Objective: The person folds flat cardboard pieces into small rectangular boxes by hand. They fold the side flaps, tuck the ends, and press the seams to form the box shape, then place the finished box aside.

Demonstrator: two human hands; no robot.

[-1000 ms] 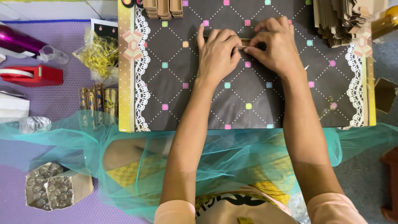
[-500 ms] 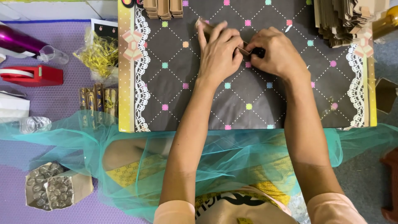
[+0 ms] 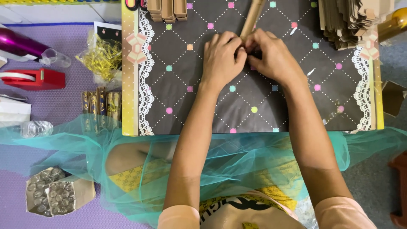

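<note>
Both hands together mid-board (image 3: 178, 97), pinching lower end of tan tube (image 3: 252, 18). Left hand (image 3: 221, 57) curled shut on tube base, right hand (image 3: 273, 57) likewise, fingers tight. Change: tube now stands out, angled toward top edge (earlier hidden flat under fingers, hands spread flatter). Card stack (image 3: 352, 21) top right, tape dispenser (image 3: 32, 78) left, unmoved.
</note>
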